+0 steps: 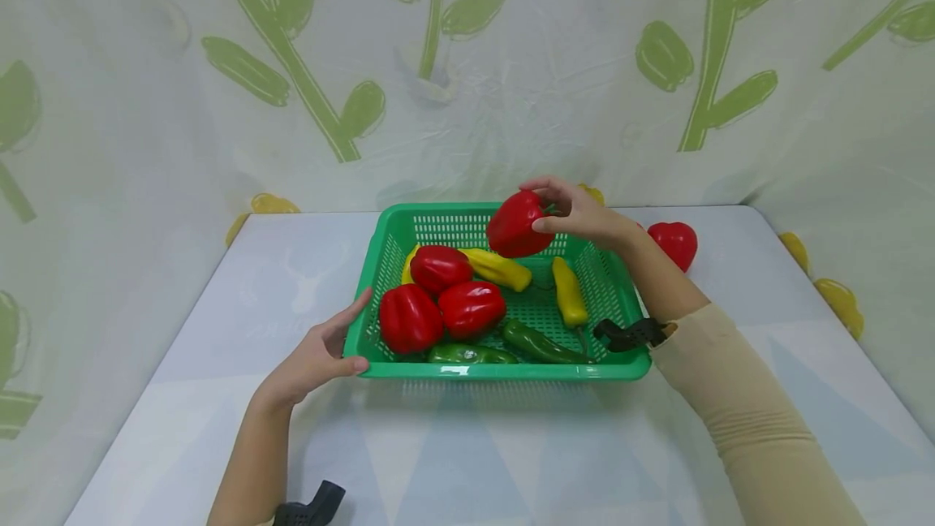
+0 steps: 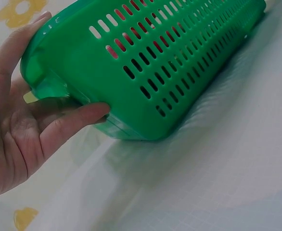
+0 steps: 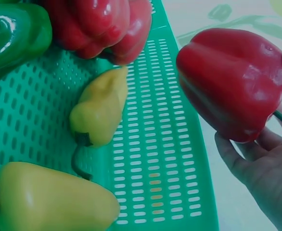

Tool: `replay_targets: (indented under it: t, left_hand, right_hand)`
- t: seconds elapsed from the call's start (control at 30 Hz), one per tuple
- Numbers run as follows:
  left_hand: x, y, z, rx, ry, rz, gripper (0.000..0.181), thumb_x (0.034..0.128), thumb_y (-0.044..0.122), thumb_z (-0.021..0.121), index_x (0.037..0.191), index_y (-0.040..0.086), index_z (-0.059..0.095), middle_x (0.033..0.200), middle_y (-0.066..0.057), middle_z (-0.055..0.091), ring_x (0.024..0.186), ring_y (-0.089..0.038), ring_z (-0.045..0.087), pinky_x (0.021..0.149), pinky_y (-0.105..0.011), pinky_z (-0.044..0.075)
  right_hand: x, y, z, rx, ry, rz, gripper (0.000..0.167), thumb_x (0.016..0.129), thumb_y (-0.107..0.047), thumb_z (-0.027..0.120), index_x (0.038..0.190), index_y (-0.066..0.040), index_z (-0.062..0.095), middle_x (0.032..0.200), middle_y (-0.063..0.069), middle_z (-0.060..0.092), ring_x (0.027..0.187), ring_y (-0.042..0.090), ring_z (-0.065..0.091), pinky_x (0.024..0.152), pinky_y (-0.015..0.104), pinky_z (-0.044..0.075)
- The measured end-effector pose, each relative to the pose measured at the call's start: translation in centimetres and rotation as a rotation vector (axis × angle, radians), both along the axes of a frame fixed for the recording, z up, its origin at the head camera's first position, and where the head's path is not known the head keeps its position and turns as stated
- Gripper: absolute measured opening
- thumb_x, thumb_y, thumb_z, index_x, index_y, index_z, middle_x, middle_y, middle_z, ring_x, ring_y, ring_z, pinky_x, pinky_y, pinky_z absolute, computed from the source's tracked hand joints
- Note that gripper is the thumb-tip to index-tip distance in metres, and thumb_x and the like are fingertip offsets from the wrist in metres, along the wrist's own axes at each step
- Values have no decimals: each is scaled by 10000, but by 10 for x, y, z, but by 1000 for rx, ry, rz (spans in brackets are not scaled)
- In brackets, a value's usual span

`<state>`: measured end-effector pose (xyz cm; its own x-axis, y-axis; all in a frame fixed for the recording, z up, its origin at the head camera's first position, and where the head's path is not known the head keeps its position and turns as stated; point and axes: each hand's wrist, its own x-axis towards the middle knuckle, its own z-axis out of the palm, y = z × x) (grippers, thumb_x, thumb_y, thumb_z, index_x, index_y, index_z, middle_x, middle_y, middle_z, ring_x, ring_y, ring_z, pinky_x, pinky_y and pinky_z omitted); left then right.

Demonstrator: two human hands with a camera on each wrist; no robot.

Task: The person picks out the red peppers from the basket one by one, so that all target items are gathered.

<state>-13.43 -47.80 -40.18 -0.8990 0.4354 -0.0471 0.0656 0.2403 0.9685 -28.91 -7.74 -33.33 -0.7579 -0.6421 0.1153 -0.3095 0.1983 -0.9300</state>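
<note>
My right hand (image 1: 577, 211) holds a red bell pepper (image 1: 517, 226) above the back of a green plastic basket (image 1: 504, 370). In the right wrist view, thumb and fingers grip this pepper (image 3: 232, 82) around its stem end. My left hand (image 1: 321, 357) grips the basket's left end; the left wrist view has its thumb and fingers around the corner (image 2: 40, 62). Inside the basket lie several red bell peppers (image 1: 411, 319), several yellow peppers (image 1: 570, 292) and green peppers (image 1: 540, 342).
Another red bell pepper (image 1: 674, 243) lies on the white table (image 1: 292, 258) right of the basket, partly hidden by the right forearm. Behind the table hangs a pale curtain (image 1: 540, 88) with a green leaf print. Black wrist cameras (image 1: 630, 334) are strapped on both arms.
</note>
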Motion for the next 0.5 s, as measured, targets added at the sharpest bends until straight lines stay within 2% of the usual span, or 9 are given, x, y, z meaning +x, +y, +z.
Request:
replay_targets:
  t: [0.27, 0.5]
  left_hand:
    - [0, 0, -1, -1, 6, -9, 861, 834, 128, 684, 1520, 128, 163, 1571, -177, 118, 1374, -462, 187, 860, -248, 510]
    - [1, -1, 0, 4, -8, -2, 861, 830, 120, 683, 1521, 144, 169, 1576, -141, 128, 1389, -434, 172, 864, -251, 511]
  right_hand:
    - [4, 8, 4, -31, 13, -12, 597, 836, -24, 597, 1382, -27, 357, 1274, 176, 503, 1068, 230, 537, 815, 316, 545]
    - [5, 16, 8, -93, 77, 9, 601, 811, 25, 598, 1373, -45, 399, 1251, 51, 535, 1088, 223, 529, 817, 304, 545]
